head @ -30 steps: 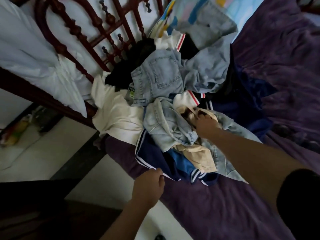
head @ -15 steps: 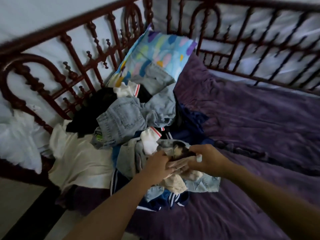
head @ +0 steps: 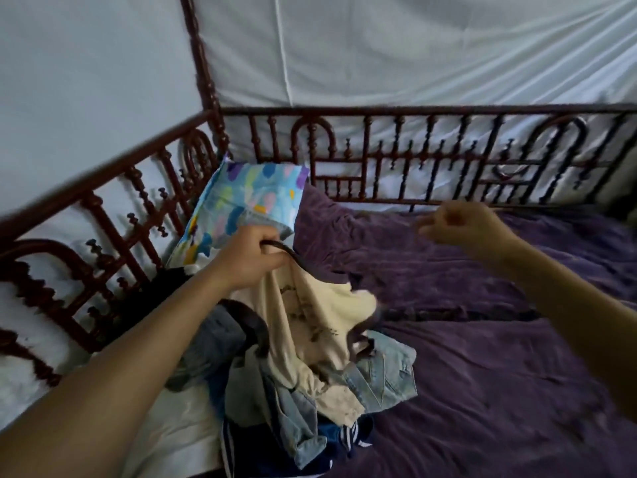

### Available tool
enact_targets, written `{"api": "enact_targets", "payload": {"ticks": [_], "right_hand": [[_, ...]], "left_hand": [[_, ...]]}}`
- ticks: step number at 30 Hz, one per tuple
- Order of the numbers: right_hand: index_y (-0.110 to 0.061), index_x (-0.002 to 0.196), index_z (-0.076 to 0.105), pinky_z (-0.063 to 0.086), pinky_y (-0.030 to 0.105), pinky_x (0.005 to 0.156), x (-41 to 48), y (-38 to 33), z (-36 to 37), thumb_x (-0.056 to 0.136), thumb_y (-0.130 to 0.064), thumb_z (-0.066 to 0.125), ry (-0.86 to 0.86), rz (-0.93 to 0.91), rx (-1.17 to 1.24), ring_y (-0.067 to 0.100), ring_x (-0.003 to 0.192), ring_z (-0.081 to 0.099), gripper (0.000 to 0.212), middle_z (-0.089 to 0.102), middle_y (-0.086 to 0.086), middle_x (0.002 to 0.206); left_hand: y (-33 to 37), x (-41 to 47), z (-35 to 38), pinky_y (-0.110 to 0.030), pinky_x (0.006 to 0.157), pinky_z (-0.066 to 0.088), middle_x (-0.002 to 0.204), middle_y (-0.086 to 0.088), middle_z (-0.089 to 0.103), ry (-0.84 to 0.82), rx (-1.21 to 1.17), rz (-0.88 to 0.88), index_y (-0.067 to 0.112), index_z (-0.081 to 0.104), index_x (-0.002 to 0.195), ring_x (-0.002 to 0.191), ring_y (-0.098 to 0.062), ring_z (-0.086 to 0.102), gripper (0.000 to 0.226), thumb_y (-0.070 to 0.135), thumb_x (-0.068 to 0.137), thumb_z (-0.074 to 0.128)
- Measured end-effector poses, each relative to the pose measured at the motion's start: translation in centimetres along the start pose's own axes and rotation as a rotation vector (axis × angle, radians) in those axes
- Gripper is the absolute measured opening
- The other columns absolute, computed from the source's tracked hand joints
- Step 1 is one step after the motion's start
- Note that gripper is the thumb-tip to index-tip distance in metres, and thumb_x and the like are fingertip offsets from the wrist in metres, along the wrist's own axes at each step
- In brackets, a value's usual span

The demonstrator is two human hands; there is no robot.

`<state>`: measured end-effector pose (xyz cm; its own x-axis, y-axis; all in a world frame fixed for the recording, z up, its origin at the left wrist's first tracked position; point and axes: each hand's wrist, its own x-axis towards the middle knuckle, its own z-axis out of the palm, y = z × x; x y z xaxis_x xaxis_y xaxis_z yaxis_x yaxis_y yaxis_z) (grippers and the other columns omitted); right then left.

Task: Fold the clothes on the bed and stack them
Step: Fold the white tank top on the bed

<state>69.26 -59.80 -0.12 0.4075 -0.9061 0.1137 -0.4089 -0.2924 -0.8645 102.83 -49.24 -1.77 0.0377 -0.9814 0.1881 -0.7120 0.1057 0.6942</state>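
Now that it is half out of the pile (head: 379, 377), the cream T-shirt (head: 327, 305) hangs ready to spread.
Left hand (head: 251, 260) clenches its dark collar above the pile, by the patterned pillow (head: 248, 198); half a second ago both hands dug there. Right hand (head: 462, 225) has swung over the purple bedcover (head: 499, 391), blurred, so its grip cannot be told.

- Pillow (head: 248, 198): blue w/ multicolour blobs, left of centre, leaning in the corner where the 2 rails meet.
- Back rail (head: 431, 110): dark red turned wood, runs L to R across mid-frame.
- Side rail (head: 103, 167): same wood, slants down to the left edge.
- Corner post (head: 201, 63): rises out the top of frame.
- White cloth (head: 413, 46): behind both rails, fills upper half, creased at upper right.
- Purple cover (head: 482, 374): rumpled, fills right + lower right.
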Motion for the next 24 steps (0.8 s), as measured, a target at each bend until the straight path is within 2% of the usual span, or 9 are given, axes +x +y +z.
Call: {"api": "enact_targets", "payload": {"ticks": [2, 4, 7, 9, 12, 14, 16, 21, 24], "right_hand": [[-0.014, 0.084, 0.062, 0.054, 0.045, 0.089, -0.8, -0.2, 3.3, 0.067, -0.027, 0.083, -0.107, -0.001, -0.125, 0.026, 0.103, 0.066, 0.030, 0.069, 0.015, 0.103], [-0.022, 0.121, 0.057, 0.048, 0.031, 0.097, -1.8, -0.1, 7.8, 0.067, -0.030, 0.085, -0.282, 0.018, -0.160, 0.014, 0.116, 0.056, 0.061, 0.058, -0.003, 0.125], [-0.030, 0.146, 0.033, 0.039, 0.033, 0.108, -2.0, 0.2, 14.1, 0.063, -0.045, 0.086, -0.412, 0.051, -0.039, 0.008, 0.129, 0.039, 0.100, 0.038, -0.015, 0.145], [-0.030, 0.139, 0.045, 0.045, 0.037, 0.104, -1.2, -0.3, 16.5, 0.062, -0.044, 0.087, -0.447, 0.098, 0.095, 0.011, 0.125, 0.049, 0.089, 0.050, -0.010, 0.140], [-0.017, 0.112, 0.068, 0.054, 0.025, 0.085, -0.9, -2.4, 17.0, 0.074, -0.022, 0.082, -0.512, 0.152, 0.138, 0.011, 0.098, 0.064, 0.040, 0.069, -0.003, 0.109], [-0.012, 0.098, 0.072, 0.051, 0.019, 0.071, -0.7, -3.4, 15.8, 0.077, -0.021, 0.079, -0.449, 0.080, 0.032, 0.008, 0.082, 0.064, 0.024, 0.069, -0.003, 0.092], [-0.017, 0.079, 0.073, 0.049, 0.026, 0.067, -0.8, -4.5, 13.6, 0.076, -0.018, 0.077, -0.347, 0.010, 0.050, 0.010, 0.070, 0.062, 0.005, 0.069, 0.000, 0.078], [-0.017, 0.049, 0.064, 0.047, 0.022, 0.050, -2.0, -10.0, 8.1, 0.061, -0.017, 0.069, -0.453, -0.145, 0.377, 0.014, 0.052, 0.059, 0.013, 0.064, 0.004, 0.058], [-0.003, 0.069, 0.064, 0.049, 0.025, 0.056, -2.8, -12.0, 7.1, 0.059, -0.023, 0.073, -0.537, -0.136, 0.430, 0.022, 0.058, 0.059, 0.024, 0.062, 0.012, 0.066]], "left_hand": [[2.2, 0.2, -1.2, -0.023, 0.057, 0.031, 0.060, -0.003, 0.040, -0.010, -0.052, 0.070, -0.009, 0.052, 0.069, 0.056, -0.004, 0.040, 0.031, 0.010, 0.076, 0.075], [4.2, 0.3, -2.4, -0.023, 0.059, 0.032, 0.062, -0.006, 0.038, -0.016, -0.089, 0.116, -0.008, 0.049, 0.068, 0.062, -0.008, 0.041, 0.034, 0.011, 0.076, 0.076], [6.8, 0.1, -4.6, -0.018, 0.055, 0.031, 0.063, -0.007, 0.036, -0.055, -0.123, 0.190, -0.012, 0.048, 0.071, 0.059, -0.013, 0.035, 0.035, 0.009, 0.078, 0.075], [8.0, -0.4, -6.2, -0.023, 0.059, 0.033, 0.066, -0.008, 0.041, -0.095, -0.129, 0.222, -0.014, 0.050, 0.076, 0.063, -0.017, 0.038, 0.037, 0.012, 0.078, 0.076], [8.1, -1.3, -8.9, -0.028, 0.063, 0.034, 0.069, -0.008, 0.044, -0.096, -0.125, 0.202, -0.011, 0.053, 0.076, 0.067, -0.016, 0.042, 0.045, 0.026, 0.073, 0.079], [7.0, -1.8, -10.9, -0.029, 0.063, 0.034, 0.070, -0.008, 0.045, -0.067, -0.120, 0.158, -0.009, 0.053, 0.076, 0.068, -0.017, 0.043, 0.055, 0.035, 0.068, 0.083], [5.7, -2.6, -12.7, -0.030, 0.065, 0.035, 0.072, -0.009, 0.048, -0.037, -0.081, 0.092, -0.010, 0.055, 0.080, 0.068, -0.016, 0.046, 0.063, 0.042, 0.062, 0.084], [4.4, -2.7, -14.1, -0.011, 0.050, 0.034, 0.050, 0.017, 0.049, 0.012, 0.052, 0.008, -0.012, 0.059, 0.080, 0.049, 0.004, 0.046, 0.033, 0.010, 0.069, 0.082], [5.5, -1.5, -13.9, -0.016, 0.047, 0.028, 0.046, 0.015, 0.043, 0.106, 0.049, 0.060, -0.006, 0.053, 0.070, 0.046, 0.001, 0.038, 0.031, 0.009, 0.072, 0.080]]}}
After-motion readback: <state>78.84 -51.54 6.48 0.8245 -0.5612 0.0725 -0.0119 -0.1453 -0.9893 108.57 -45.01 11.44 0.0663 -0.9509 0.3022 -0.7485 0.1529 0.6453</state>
